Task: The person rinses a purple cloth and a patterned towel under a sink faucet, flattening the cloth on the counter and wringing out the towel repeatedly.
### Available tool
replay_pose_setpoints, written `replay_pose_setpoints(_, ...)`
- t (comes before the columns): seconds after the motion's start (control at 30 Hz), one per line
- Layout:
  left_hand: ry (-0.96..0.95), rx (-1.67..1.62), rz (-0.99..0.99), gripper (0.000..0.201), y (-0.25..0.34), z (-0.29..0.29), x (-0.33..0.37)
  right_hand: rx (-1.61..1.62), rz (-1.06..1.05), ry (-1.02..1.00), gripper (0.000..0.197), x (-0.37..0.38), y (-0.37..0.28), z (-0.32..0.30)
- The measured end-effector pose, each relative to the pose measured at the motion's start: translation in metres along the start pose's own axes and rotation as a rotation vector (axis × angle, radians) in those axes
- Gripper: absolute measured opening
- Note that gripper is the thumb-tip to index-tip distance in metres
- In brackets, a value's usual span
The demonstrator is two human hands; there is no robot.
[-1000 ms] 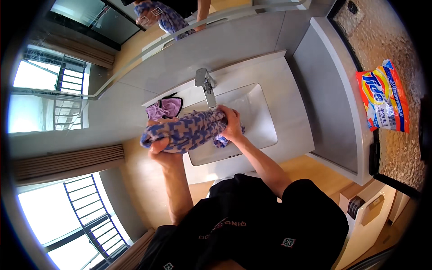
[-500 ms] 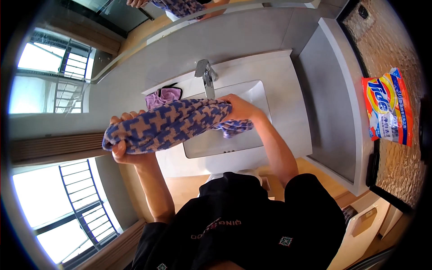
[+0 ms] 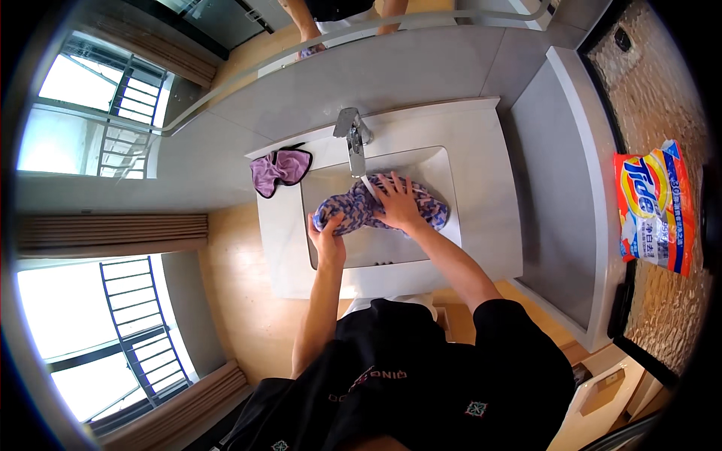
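Note:
A blue and pinkish-brown patterned cloth (image 3: 350, 212) lies bunched across the sink basin (image 3: 391, 254), under the spout of the chrome faucet (image 3: 353, 143). My left hand (image 3: 328, 239) has its fingers wrapped round the cloth's left end, near the basin's left rim. My right hand (image 3: 398, 204) rests on top of the cloth's middle with its fingers stretched out and spread. Between the spout and the cloth runs a pale streak that looks like a thin stream of water. The cloth's underside is hidden.
A purple cloth with black edging (image 3: 280, 170) lies on the white countertop (image 3: 481, 225), left of the faucet. On a textured brown surface at the far right is an orange plastic packet (image 3: 656, 207). A mirror (image 3: 301, 34) spans the wall behind; a grey partition (image 3: 560, 188) stands right.
The patterned cloth, earlier stretched between both hands and raised leftward over the counter, is now down in the basin. My left hand moved right with it; my right hand's fingers spread out on it.

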State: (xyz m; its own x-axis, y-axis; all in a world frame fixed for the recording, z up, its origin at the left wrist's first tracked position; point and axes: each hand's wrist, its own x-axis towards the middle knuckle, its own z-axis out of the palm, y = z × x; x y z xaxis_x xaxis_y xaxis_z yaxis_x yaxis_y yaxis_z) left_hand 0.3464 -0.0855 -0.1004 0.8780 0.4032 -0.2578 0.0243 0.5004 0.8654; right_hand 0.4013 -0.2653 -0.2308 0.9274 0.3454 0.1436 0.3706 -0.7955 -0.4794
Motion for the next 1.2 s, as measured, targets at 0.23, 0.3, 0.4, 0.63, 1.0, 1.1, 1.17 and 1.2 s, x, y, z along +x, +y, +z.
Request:
replay_pose_setpoints(0.23, -0.101, 0.305, 0.020, 0.038, -0.014, 0.000, 0.015, -0.267, 0.004, -0.286, 0.095, 0.018, 0.012, 0.007)
replay_pose_setpoints(0.3, -0.174, 0.501, 0.094, 0.045, -0.024, 0.006, 0.023, -0.257, -0.001, -0.323, 0.093, 0.022, 0.014, 0.008)
replay_pose_setpoints(0.4, -0.314, 0.906, 0.236, 0.062, -0.056, 0.008, 0.036, -0.248, -0.031, -0.305, 0.094, 0.024, 0.018, 0.012)
replay_pose_setpoints(0.63, -0.662, 1.533, 0.412, 0.072, -0.106, 0.018, 0.065, -0.395, -0.114, -0.081, 0.104, 0.024, 0.046, 0.045)
replay_pose_setpoints(1.0, -0.881, 1.283, 0.476, 0.056, -0.125, -0.009, 0.147, -0.277, 0.038, -0.288, 0.094, 0.033, 0.034, 0.030)
replay_pose_setpoints(1.1, -0.902, 1.257, 0.540, 0.056, -0.137, -0.018, 0.154, -0.301, 0.043, -0.301, 0.086, 0.033, 0.035, 0.038)
replay_pose_setpoints(1.17, -0.906, 1.276, 0.535, 0.057, -0.142, -0.024, 0.156, -0.310, 0.033, -0.315, 0.087, 0.032, 0.033, 0.033)
replay_pose_setpoints(1.2, -0.911, 1.233, 0.549, 0.058, -0.146, -0.025, 0.158, -0.317, 0.023, -0.322, 0.087, 0.031, 0.033, 0.030)
